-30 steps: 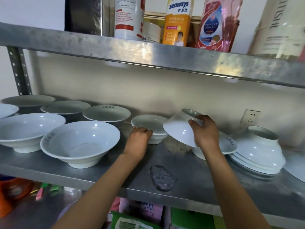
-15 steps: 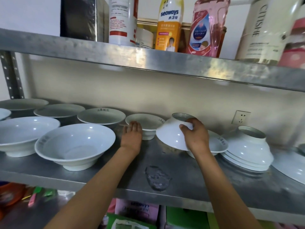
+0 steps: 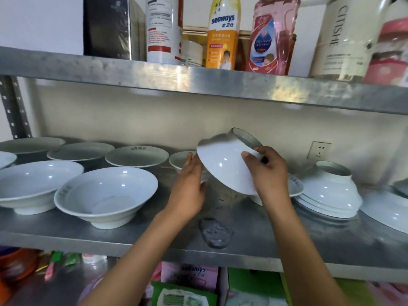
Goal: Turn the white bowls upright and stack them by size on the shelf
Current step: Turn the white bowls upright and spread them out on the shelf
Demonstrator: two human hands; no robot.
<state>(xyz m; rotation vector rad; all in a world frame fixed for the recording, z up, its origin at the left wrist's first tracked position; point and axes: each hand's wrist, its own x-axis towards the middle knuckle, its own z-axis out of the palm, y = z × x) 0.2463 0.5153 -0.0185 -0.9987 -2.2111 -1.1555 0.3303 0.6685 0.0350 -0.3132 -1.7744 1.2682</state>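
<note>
Lifted off shelf (image 3: 254, 235), tilted bowl (image 3: 223, 164) now midair | glossy white, foot up-right | right hand (image 3: 266, 171) grips foot, left hand (image 3: 189, 184) flat against rim | 6 upright bowls left, 1 inverted stack (image 3: 331, 191) right

Storeroom: metal shelf (image 3: 254, 237) racks of bowls (image 3: 106, 195), cleaning bottles (image 3: 221, 34) above.

I can't see the mouth of the tilted bowl (image 3: 225, 164); only its outside and foot ring face me. My left hand (image 3: 187, 191) covers part of the small bowl (image 3: 180, 159) behind it, and my right hand (image 3: 268, 175) with its wrist hides most of the bowl (image 3: 295, 186) beneath it (its rim lettering is too small to read). The frame's edges cut off a bowl at far left (image 3: 6, 159) and another at far right (image 3: 388, 210). The pink container (image 3: 390, 51) on the upper shelf is blurred.
</note>
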